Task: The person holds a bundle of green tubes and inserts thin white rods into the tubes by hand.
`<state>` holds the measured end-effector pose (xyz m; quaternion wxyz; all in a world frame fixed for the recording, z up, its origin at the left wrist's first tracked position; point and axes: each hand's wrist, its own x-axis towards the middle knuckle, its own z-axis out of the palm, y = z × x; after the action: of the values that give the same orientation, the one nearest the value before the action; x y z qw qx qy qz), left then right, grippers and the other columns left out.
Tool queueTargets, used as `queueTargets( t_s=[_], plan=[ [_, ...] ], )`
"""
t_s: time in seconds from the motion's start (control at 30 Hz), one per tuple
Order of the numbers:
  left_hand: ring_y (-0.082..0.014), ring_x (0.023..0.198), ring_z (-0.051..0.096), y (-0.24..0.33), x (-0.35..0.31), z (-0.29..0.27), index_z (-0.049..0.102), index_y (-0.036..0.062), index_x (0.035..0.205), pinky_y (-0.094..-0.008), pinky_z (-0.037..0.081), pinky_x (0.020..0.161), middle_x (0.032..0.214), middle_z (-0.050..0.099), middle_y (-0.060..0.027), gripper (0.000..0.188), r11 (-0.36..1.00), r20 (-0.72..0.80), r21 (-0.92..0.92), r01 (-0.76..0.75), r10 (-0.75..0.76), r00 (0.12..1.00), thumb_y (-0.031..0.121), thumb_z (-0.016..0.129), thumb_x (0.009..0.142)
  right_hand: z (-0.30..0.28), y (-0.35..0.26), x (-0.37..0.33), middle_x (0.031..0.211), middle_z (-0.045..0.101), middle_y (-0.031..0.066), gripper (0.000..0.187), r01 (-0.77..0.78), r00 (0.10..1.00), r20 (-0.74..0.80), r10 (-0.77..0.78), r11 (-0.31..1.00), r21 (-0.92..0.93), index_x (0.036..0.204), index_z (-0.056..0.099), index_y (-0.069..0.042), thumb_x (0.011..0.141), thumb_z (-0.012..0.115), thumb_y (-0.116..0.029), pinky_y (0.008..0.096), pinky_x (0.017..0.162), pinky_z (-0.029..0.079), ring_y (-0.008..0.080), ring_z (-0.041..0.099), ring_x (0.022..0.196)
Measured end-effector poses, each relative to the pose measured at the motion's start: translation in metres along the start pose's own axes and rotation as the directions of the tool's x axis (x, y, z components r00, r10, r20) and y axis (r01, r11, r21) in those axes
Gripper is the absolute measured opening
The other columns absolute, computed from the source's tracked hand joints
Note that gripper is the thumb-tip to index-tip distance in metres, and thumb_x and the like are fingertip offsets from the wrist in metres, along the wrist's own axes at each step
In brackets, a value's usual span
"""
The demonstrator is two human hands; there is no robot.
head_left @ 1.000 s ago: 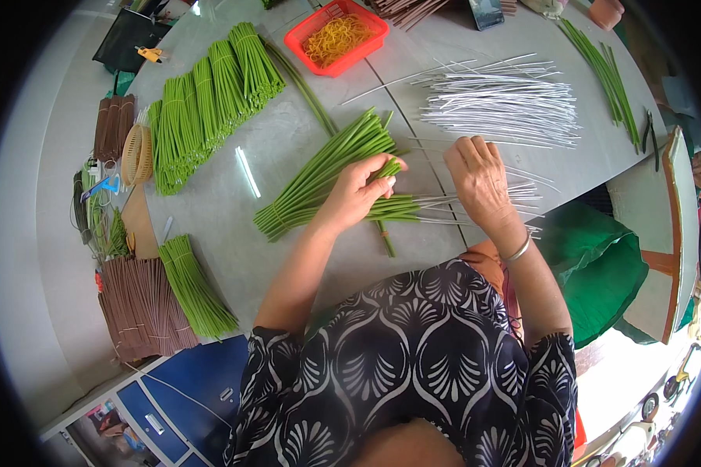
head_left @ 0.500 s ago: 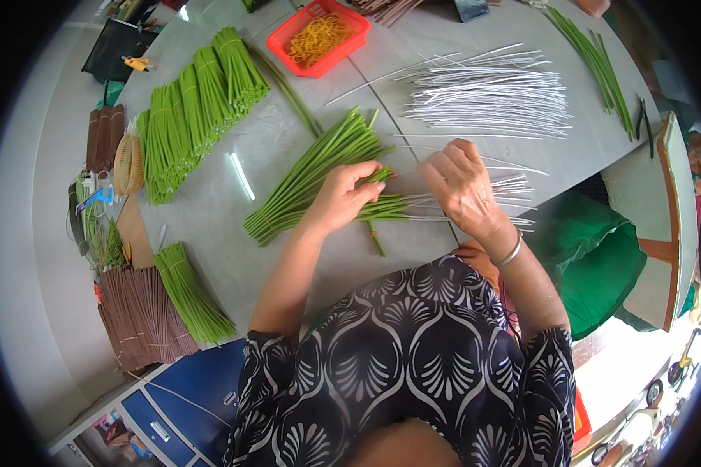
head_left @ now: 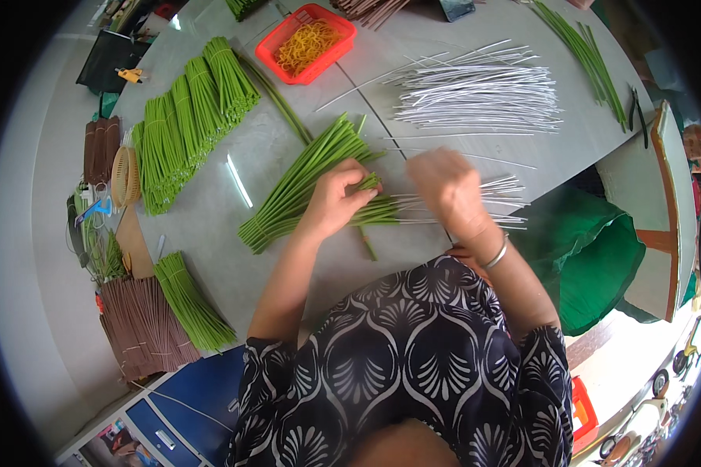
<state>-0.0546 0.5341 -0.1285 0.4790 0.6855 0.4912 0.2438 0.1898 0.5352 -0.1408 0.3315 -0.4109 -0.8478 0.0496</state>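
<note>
A fanned bundle of thin green stems point(head_left: 292, 194) lies on the grey table, tied near its lower left end. My left hand point(head_left: 336, 201) is closed over its right end, with green stem tips between thumb and fingers. White wires point(head_left: 505, 189) stick out rightward from several stems and pass below my right hand. My right hand point(head_left: 446, 187) is bent into a fist just right of those tips, blurred by motion; anything in its fingers is hidden. Farther off is a loose pile of white wires point(head_left: 479, 93), with a few single ones lying nearer me.
A red basket point(head_left: 344, 48) of yellow rubber bands stands at the back. Tied green bundles point(head_left: 183, 109) line the left, brown bundles point(head_left: 148, 315) nearer. Pliers point(head_left: 639, 117) and loose green stems point(head_left: 592, 66) lie far right. A green bag point(head_left: 600, 265) hangs by the right edge.
My right hand has moved slightly left, toward the stem tips, and has blurred. My left hand keeps its grip on the stems. The whole view has shifted a little.
</note>
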Motion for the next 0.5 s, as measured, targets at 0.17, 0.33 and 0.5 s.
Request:
queueTargets(
  t_s=[0.17, 0.33, 0.5],
  plan=[
    [-0.0090, 0.092, 0.063, -0.001, -0.011, -0.028, 0.070, -0.0042, 0.104, -0.0265, 0.052, 0.085, 0.098, 0.064, -0.0022, 0.010, 0.965, 0.058, -0.249, 0.085, -0.073, 0.996, 0.002, 0.067, 0.097, 0.004, 0.012, 0.020, 0.092, 0.060, 0.0067, 0.010, -0.071, 0.997, 0.009, 0.075, 0.973, -0.218, 0.091, 0.062, -0.006, 0.082, 0.066, -0.007, 0.0388, 0.076, 0.048, 0.0261, 0.059, 0.087],
    [-0.0071, 0.084, 0.059, -0.002, -0.017, -0.045, 0.067, -0.0011, 0.114, -0.0250, 0.050, 0.079, 0.091, 0.061, 0.0020, 0.016, 0.914, 0.068, -0.392, 0.108, -0.088, 0.994, 0.007, 0.060, 0.102, 0.011, -0.006, 0.026, 0.085, 0.057, 0.0084, 0.011, -0.085, 0.996, -0.016, 0.084, 0.993, -0.082, 0.092, 0.059, -0.006, 0.085, 0.068, -0.004, 0.0429, 0.083, 0.047, 0.0292, 0.059, 0.083],
    [-0.0079, 0.079, 0.055, -0.011, -0.018, -0.046, 0.066, -0.0004, 0.114, -0.0243, 0.046, 0.075, 0.087, 0.058, 0.0021, 0.016, 0.909, 0.019, -0.411, 0.069, -0.067, 0.998, 0.008, 0.060, 0.102, 0.015, -0.022, 0.025, 0.081, 0.058, 0.0081, 0.014, -0.008, 0.999, -0.049, 0.008, 1.000, -0.001, 0.092, 0.058, -0.006, 0.083, 0.068, -0.004, 0.0408, 0.086, 0.047, 0.0283, 0.061, 0.079]
  ],
)
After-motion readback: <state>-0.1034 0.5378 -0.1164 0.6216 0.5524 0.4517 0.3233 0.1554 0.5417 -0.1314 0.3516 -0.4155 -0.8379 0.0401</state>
